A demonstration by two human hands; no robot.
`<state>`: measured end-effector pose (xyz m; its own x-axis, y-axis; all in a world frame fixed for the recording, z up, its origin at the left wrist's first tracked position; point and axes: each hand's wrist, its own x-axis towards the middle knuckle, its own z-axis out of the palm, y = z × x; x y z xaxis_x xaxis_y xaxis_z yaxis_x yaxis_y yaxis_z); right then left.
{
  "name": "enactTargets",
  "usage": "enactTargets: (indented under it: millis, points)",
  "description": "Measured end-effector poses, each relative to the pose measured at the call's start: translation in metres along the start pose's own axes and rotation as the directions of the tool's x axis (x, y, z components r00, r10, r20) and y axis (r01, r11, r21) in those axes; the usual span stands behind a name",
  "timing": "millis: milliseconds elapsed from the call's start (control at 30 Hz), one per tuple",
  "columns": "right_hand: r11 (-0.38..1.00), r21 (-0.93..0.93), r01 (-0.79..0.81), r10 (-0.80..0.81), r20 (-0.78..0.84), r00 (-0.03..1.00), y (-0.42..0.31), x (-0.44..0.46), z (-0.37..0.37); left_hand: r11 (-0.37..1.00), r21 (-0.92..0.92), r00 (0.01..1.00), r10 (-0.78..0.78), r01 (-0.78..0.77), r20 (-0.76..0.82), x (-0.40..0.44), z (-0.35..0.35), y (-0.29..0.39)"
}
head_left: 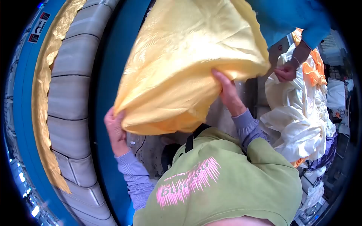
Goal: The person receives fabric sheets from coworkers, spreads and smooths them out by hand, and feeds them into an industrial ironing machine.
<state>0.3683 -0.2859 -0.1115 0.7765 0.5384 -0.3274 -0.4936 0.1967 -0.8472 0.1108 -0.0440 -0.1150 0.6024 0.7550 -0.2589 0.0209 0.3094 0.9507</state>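
Note:
A large yellow cloth [188, 49] spreads across the upper middle of the view, its lower edge hanging in folds. My left hand [116, 128] is closed on the cloth's lower left corner. Further right, my right hand [229, 92] grips the same cloth near its right part, thumb on top and the fingers hidden beneath. Between my hands the fabric sags, with a darker yellow fold underneath.
A blue machine [107, 94] with a padded grey roller [69, 96] stands at the left, a long yellow cloth strip [43, 113] on it. Another person's hand [286, 71] is at the right, beside heaped white cloth [298, 124] and orange cloth [315, 69].

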Motion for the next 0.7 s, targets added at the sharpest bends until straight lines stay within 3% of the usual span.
enactTargets:
  millis: [133,167,233,267,333,367,400,433,500,567,600,633,667,700]
  points:
    - [0.953,0.144,-0.267,0.246,0.15,0.958,0.044,-0.019,0.009,0.988,0.075,0.978,0.144,-0.134,-0.152,0.011,-0.015,0.018]
    - [0.927,0.194,-0.322,0.292,0.168,0.942,0.051,-0.024,0.015,0.978,0.187,0.977,0.125,-0.092,-0.172,0.022,-0.031,0.001]
    - [0.917,0.101,-0.385,0.356,0.225,0.907,0.057,-0.032,0.034,0.851,0.5,0.953,0.265,-0.161,-0.144,0.023,-0.022,-0.006]
    - [0.967,-0.06,-0.246,0.253,0.239,0.937,0.061,-0.038,0.046,0.804,0.588,0.96,0.226,-0.088,-0.166,0.013,-0.012,-0.002]
    - [0.943,-0.332,-0.018,0.128,0.313,0.941,0.071,-0.05,0.077,0.854,0.505,0.992,0.093,-0.126,0.09,-0.021,0.044,0.044]
    - [0.897,-0.436,0.069,0.109,0.37,0.922,0.079,-0.054,0.092,0.796,0.559,0.965,0.116,-0.231,0.234,-0.022,0.047,0.033]
    - [0.867,-0.452,0.209,0.05,0.497,0.866,0.107,-0.054,0.098,0.688,0.691,0.964,0.047,-0.221,0.262,-0.032,0.073,0.048]
    - [0.827,-0.439,0.35,-0.005,0.617,0.787,0.135,-0.052,0.105,0.408,0.835,0.929,0.143,-0.369,0.341,-0.036,0.093,0.057]
    - [0.756,-0.269,0.597,-0.337,0.621,0.707,0.13,-0.06,0.137,0.068,0.963,0.965,0.029,-0.261,0.26,-0.022,0.105,0.055]
    - [0.839,-0.36,0.407,-0.119,0.609,0.784,0.131,-0.064,0.145,-0.012,0.992,0.983,0.128,-0.128,0.128,0.012,0.081,0.044]
    - [0.843,-0.501,0.196,0.132,0.546,0.827,0.12,-0.068,0.142,0.123,0.957,0.922,0.325,-0.263,0.212,0.026,0.058,0.044]
    - [0.816,-0.538,0.21,0.142,0.539,0.83,0.128,-0.06,0.133,0.397,0.85,0.916,0.34,-0.346,0.215,0.033,0.045,0.062]
    - [0.776,-0.58,0.248,0.121,0.523,0.844,0.134,-0.051,0.126,0.768,0.518,0.924,0.355,-0.376,0.143,0.034,0.04,0.074]
    - [0.732,-0.622,0.28,0.107,0.51,0.853,0.141,-0.043,0.118,0.856,0.444,0.962,0.264,-0.265,0.066,0.028,0.038,0.099]
